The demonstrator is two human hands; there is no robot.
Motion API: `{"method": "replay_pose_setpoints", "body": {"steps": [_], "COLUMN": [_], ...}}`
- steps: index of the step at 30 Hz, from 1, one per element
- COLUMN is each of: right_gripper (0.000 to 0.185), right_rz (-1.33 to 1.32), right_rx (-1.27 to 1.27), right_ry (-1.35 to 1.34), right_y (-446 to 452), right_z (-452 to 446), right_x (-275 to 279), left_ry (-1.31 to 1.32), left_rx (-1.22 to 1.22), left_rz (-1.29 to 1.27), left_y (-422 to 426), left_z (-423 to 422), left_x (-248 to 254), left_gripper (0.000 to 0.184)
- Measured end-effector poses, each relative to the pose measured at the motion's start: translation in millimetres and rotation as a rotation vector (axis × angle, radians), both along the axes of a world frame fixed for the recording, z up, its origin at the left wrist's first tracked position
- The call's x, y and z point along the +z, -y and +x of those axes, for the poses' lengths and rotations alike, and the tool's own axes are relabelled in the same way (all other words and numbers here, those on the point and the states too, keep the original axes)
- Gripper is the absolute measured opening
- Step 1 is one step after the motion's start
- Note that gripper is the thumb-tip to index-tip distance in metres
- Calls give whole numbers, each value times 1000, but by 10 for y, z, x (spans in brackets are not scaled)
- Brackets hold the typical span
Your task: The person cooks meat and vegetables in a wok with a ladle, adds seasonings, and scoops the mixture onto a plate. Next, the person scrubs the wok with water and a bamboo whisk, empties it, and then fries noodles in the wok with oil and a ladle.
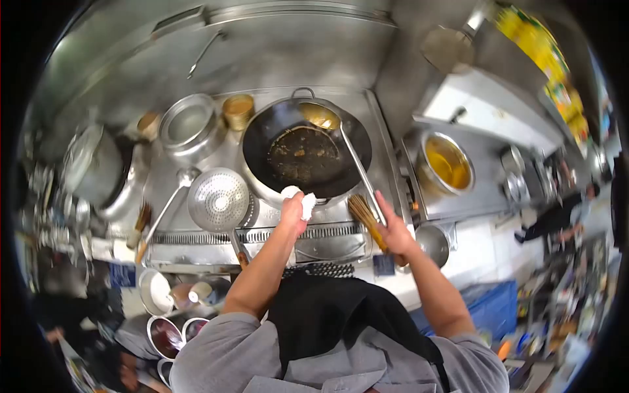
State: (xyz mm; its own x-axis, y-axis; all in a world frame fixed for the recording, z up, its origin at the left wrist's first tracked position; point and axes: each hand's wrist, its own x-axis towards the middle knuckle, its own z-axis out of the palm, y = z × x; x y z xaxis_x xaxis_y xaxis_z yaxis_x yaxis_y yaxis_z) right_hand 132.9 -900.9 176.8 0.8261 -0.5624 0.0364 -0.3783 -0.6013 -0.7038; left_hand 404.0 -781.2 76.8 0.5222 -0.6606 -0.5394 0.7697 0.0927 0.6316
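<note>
My left hand (293, 213) is closed on a white cloth (308, 205) at the near rim of a black wok (262, 147). Dark liquid with browned bits lies in the bottom of the wok. My right hand (393, 230) grips the long handle of a metal ladle (357, 160), whose bowl rests inside the wok at the far right and looks golden inside. Just left of my right hand lies a bamboo wok brush (364, 215); I cannot tell whether the hand touches its handle.
Left of the wok are a perforated skimmer (218, 199), a second ladle (188, 175), a lidded-looking metal pot (189, 123) and a tan container (238, 110). A steel pot of yellow liquid (448, 164) stands at right. People are visible at both sides.
</note>
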Motion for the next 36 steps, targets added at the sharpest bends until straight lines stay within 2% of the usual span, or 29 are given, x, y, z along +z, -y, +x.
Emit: {"method": "replay_pose_setpoints", "body": {"steps": [1,2,3,5,6,9,10,11,12,13,14,15,17,19,20,22,23,25,27,28,30,31,32,34,36], "right_gripper": [82,83,84,84,84,82,80,83,87,90,89,85,82,82,82,84,82,75,72,71,70,71,72,75,80], "right_rz": [146,201,259,84,150,163,149,-7,433,622,696,707,478,-69,-341,-480,-597,-39,-773,-791,-768,-814,-559,-58,-281], "right_rx": [-52,-52,-56,46,92,203,219,322,248,288,212,204,198,333,387,376,483,468,879,724,432,480,424,303,350], "right_ry": [-141,-191,-244,-91,-85,-43,-16,114,-185,-25,-59,-122,-262,-146,-87,-468,-536,-810,-1024,-897,-592,-620,-655,-703,-371], "right_y": [-18,5,37,192,332,846,933,1148,1143,1274,1250,1336,1195,1434,1522,1470,1545,1333,1202,1114,903,861,846,860,923], "right_z": [115,177,182,190,248,745,1074,1447,1755,2056,2269,2428,2625,3095,3368,4092,4531,5134,5446,5292,4956,4921,4931,4948,4723], "right_x": [-18,-155,-398,-937,-1024,-816,-467,-380,194,202,402,277,273,-238,-399,-260,-280,207,-178,-223,-274,-202,-80,115,-319], "left_ry": [-29,-68,-83,-109,0,16,66,65,65,65,89,79,121,142,173,194,183,205,195,233,242,252,236,227,256], "left_rx": [46,25,104,269,287,240,290,324,347,366,362,337,367,315,290,269,271,237,289,209,200,196,118,80,80], "left_rz": [16,-42,-39,-38,51,24,59,55,56,51,68,97,118,204,232,265,273,286,133,163,219,248,242,218,234], "left_y": [30,88,161,414,484,605,627,627,622,651,667,665,648,629,657,691,670,540,636,667,804,779,749,730,717], "left_z": [12,53,12,-82,-128,38,36,36,14,12,10,22,-17,8,28,60,54,70,80,109,83,111,136,146,166], "left_x": [6,-78,-158,-235,-237,-298,-312,-330,-362,-377,-409,-411,-267,-286,-451,-598,-517,-187,-487,-629,-875,-863,-852,-832,-814], "left_gripper": [11,13,12,11,11,10,10,11,12,14,18,21,23,24,25,25,24,20,19,27,34,38,47,47,47]}}
